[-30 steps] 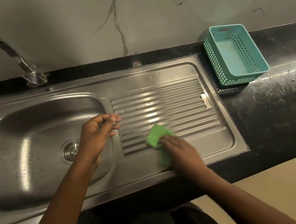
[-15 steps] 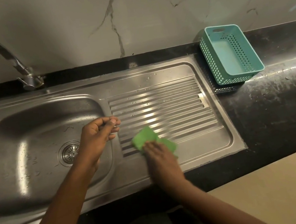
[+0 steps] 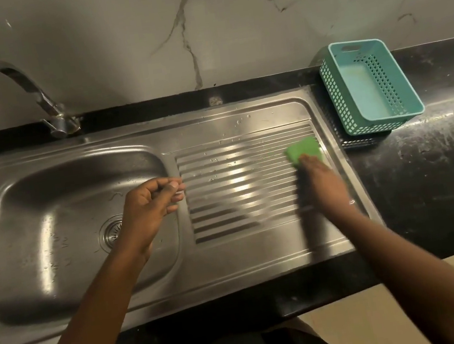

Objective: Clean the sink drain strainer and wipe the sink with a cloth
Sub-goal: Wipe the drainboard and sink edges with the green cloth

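Observation:
A steel sink (image 3: 23,334) has its basin on the left and a ribbed drainboard (image 3: 237,188) on the right. The round drain strainer (image 3: 109,233) sits in the basin floor, half hidden behind my left wrist. My right hand (image 3: 323,184) presses a green cloth (image 3: 304,152) flat on the far right end of the drainboard; hand and arm are motion-blurred. My left hand (image 3: 151,206) hovers over the basin's right rim, fingers curled in with fingertips pinched together; nothing visible in it.
A curved steel tap (image 3: 10,92) rises behind the basin's left side. A teal perforated basket (image 3: 369,85) stands on a black mat on the dark countertop (image 3: 440,169), just right of the drainboard. A marble wall runs behind.
My right hand has swept the green cloth from the near-left part of the drainboard across to its far right end. My left hand has stayed over the basin rim.

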Demonstrator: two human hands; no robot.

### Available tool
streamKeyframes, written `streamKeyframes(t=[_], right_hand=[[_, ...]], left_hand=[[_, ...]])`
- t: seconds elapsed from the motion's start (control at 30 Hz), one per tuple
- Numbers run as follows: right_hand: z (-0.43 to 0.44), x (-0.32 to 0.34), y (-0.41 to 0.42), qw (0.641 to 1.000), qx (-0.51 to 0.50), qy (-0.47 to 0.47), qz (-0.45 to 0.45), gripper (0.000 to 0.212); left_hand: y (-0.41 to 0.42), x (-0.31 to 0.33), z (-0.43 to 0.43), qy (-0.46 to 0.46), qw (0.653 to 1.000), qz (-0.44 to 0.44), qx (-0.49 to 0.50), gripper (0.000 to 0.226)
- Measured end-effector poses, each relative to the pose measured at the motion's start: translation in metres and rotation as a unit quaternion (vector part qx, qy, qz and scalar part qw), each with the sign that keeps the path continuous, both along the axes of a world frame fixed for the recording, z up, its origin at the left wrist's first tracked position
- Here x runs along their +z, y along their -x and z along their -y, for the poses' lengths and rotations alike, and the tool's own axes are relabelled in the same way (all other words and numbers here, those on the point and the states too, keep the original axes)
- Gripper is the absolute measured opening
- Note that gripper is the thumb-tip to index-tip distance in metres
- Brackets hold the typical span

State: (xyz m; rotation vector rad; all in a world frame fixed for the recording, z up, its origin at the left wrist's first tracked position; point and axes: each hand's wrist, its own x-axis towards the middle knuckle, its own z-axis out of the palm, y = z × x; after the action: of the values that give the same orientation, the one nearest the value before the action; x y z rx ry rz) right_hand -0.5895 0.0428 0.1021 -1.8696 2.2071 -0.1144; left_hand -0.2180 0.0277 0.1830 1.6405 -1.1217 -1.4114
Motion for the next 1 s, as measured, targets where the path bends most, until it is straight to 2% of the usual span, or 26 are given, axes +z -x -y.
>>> streamKeyframes(t=[0.07,0.1,0.17,0.23,0.4,0.5,0.57,0.67,0.73,0.87,1.0], right_hand=[[0.010,0.005,0.024,0.999,-0.044,-0.009,-0.003,0.052],[0.014,0.005,0.020,0.998,-0.060,-0.007,-0.003,0.042],[0.020,0.003,-0.006,0.996,-0.090,0.005,-0.006,0.023],[0.020,0.000,-0.041,0.997,-0.074,0.005,-0.007,0.021],[0.016,-0.002,-0.155,0.998,0.061,-0.003,0.022,0.035],[0.016,-0.001,-0.236,0.980,0.195,-0.037,0.029,0.042],[0.020,0.001,-0.258,0.969,0.242,-0.037,0.035,0.045],[0.026,-0.002,-0.231,0.954,0.299,-0.021,0.023,0.054],[0.027,-0.007,-0.191,0.954,0.300,-0.012,0.013,0.060],[0.027,-0.007,-0.074,0.991,0.134,0.018,-0.013,0.057],[0.033,0.003,0.027,0.999,-0.023,0.005,-0.024,0.050]], left_hand=[[-0.001,-0.002,-0.001,-0.003,1.000,0.002,0.001,0.019],[-0.002,-0.003,-0.002,-0.005,1.000,0.000,0.001,0.019],[-0.002,-0.005,-0.002,-0.009,1.000,-0.005,0.003,0.018],[-0.003,-0.006,-0.001,-0.009,1.000,-0.006,0.002,0.018],[-0.001,-0.005,0.000,-0.007,1.000,-0.011,0.002,0.019],[0.002,-0.003,0.002,-0.002,1.000,-0.016,0.011,0.022],[0.003,0.000,0.002,0.006,1.000,-0.015,0.019,0.024],[0.002,0.003,0.005,0.014,1.000,-0.008,0.023,0.024],[0.002,0.004,0.006,0.017,0.999,-0.005,0.027,0.023],[0.003,0.003,0.004,0.011,1.000,-0.005,0.027,0.021],[0.003,0.002,0.002,0.002,1.000,-0.009,0.022,0.021]])
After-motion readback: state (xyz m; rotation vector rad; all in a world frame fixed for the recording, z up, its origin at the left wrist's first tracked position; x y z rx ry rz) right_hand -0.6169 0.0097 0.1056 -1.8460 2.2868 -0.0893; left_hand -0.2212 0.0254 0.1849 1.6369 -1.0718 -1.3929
